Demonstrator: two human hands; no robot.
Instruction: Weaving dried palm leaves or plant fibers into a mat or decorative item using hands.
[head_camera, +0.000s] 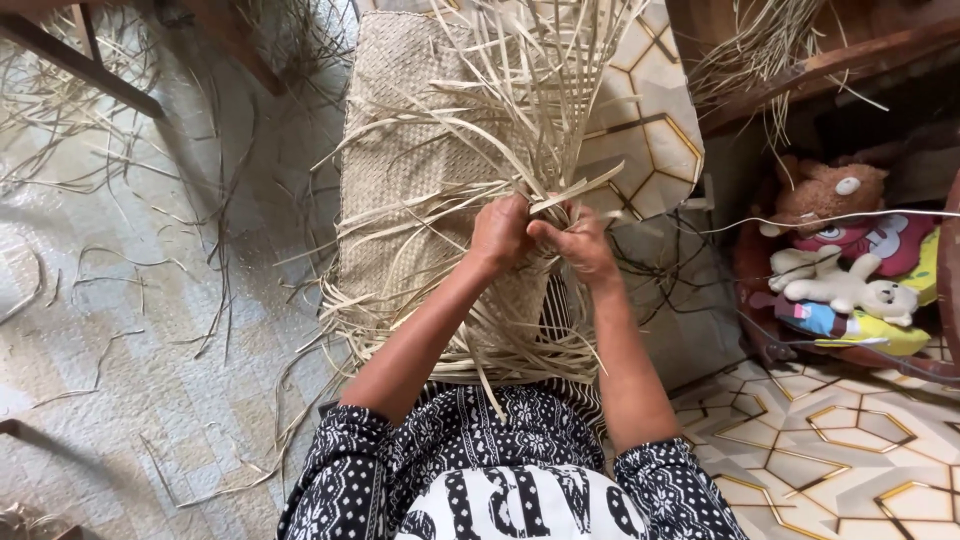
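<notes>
Item: woven mat (400, 190), pale dried leaf, in progress. It lies across my lap and runs away from me over the floor; the plaited part is flat and close, the near and right edges end in loose strips (520, 90) that fan upward and outward.

My left hand (500, 232): closed over a bunch of strips at the working edge, knuckles up, clamped on them.

My right hand (578, 245): just beside the left, nearly touching it, fingers pinched on a few strips that stick out to the right.

Around me: stray strips scattered over the patterned floor covering (120, 330) on the left; hexagon-patterned floor (830, 440) at right; soft toys (850, 270) in a low container well apart to the right; dark wooden furniture legs (80, 60) at the top left.

Risks, as I judge them: the strips look dry and thin, so a sharp fold could crack or split one. With so many loose ends crossing at my hands, I could pick up the wrong strip and break the pattern. If my left-hand hold slackens, the last rows may loosen and gap.
</notes>
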